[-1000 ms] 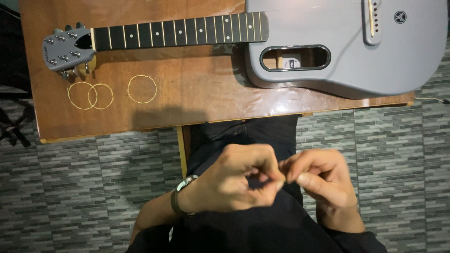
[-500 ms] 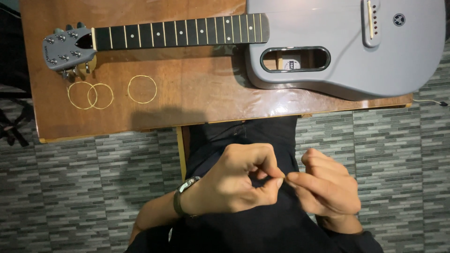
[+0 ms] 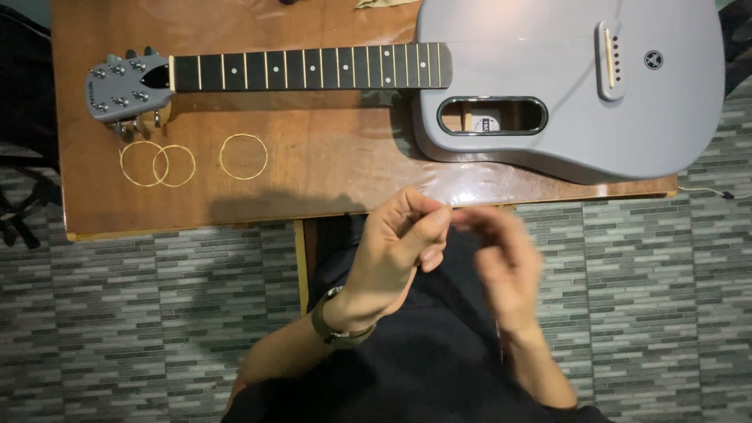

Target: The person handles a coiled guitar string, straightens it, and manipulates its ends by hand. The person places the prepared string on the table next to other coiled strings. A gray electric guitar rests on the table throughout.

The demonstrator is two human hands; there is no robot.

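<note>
Hands over our lap | left hand (image 3: 395,251) pinched shut, right hand (image 3: 505,262) blurred, grip unclear | any string between them unseen; we judge it thin, springy | guitar (image 3: 439,86) on surface (image 3: 329,180).

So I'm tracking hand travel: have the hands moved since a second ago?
Yes. Both the left hand and the blurred right hand have come up toward the table edge; before, they sat lower over the lap.

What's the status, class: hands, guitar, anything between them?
Left hand pinched, right hand blurred, fingertips meeting; anything held too thin to see. Grey guitar flat on table, stringless. Three coiled strings beside headstock.
</note>
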